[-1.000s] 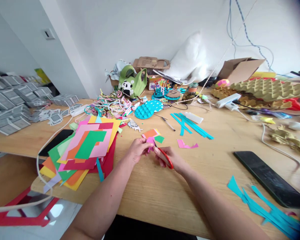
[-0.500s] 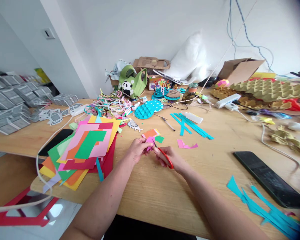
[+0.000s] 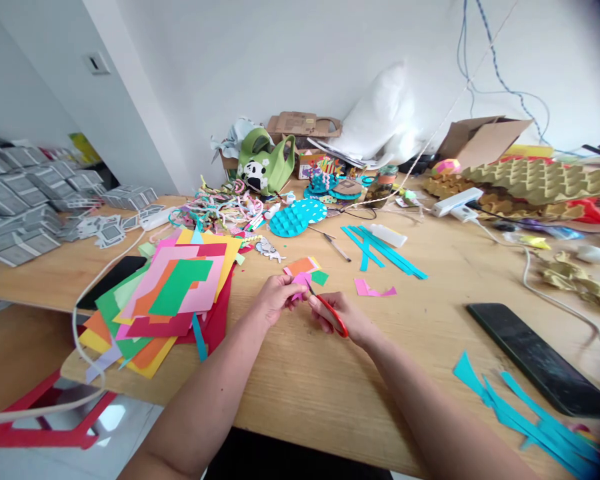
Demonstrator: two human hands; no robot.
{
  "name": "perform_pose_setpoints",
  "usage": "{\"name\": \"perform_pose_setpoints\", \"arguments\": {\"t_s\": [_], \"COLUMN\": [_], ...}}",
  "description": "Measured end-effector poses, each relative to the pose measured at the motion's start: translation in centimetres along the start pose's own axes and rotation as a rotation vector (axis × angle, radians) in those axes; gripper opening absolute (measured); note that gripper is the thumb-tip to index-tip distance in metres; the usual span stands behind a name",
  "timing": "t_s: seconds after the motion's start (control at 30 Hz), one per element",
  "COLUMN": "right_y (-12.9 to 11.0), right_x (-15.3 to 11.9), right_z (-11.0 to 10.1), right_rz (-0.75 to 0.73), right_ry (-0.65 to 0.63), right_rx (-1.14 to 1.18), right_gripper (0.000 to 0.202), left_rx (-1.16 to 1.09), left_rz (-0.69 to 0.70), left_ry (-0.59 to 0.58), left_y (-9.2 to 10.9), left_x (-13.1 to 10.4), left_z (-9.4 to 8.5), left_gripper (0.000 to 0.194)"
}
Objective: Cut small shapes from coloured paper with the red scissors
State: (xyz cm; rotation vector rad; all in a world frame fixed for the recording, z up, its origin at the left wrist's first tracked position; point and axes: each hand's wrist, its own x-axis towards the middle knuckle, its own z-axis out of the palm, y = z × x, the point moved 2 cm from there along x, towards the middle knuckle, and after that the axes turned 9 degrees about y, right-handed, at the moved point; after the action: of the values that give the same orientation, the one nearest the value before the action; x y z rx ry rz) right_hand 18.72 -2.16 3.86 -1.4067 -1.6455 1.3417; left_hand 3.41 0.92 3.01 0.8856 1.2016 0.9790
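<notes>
Between the fingers of my left hand [image 3: 276,297] is a small piece of pink paper [image 3: 301,283], held above the table. My right hand [image 3: 341,311] grips red-handled scissors [image 3: 336,317], whose dark blades meet the pink paper's right side. How far the blades are apart is too small to tell. Just beyond my hands lie an orange paper piece [image 3: 300,266] and a green paper scrap [image 3: 321,277]. A torn-edged pink offcut [image 3: 373,289] rests to the right of the scissors.
A pile of coloured paper [image 3: 180,287] sits at the left. Blue paper strips [image 3: 387,250] lie behind my hands, and more blue offcuts [image 3: 530,420] are near a black phone [image 3: 540,353] at right. Egg trays [image 3: 535,177] and a green panda bag [image 3: 265,163] stand at the back.
Almost nothing differs. The scissors and my right hand have shifted very slightly; both hands stay at the pink paper.
</notes>
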Motion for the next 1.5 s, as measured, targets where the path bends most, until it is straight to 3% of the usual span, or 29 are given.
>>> {"name": "perform_pose_setpoints", "arguments": {"t_s": [1.5], "right_y": [-0.10], "right_x": [-0.23], "right_z": [0.02], "right_rz": [0.023], "right_ry": [-0.030], "right_rx": [0.103], "right_gripper": [0.060], "left_rx": [-0.052], "left_rz": [0.024], "left_ry": [-0.008], "left_y": [0.44], "left_x": [-0.39], "left_z": [0.42], "left_gripper": [0.026]}}
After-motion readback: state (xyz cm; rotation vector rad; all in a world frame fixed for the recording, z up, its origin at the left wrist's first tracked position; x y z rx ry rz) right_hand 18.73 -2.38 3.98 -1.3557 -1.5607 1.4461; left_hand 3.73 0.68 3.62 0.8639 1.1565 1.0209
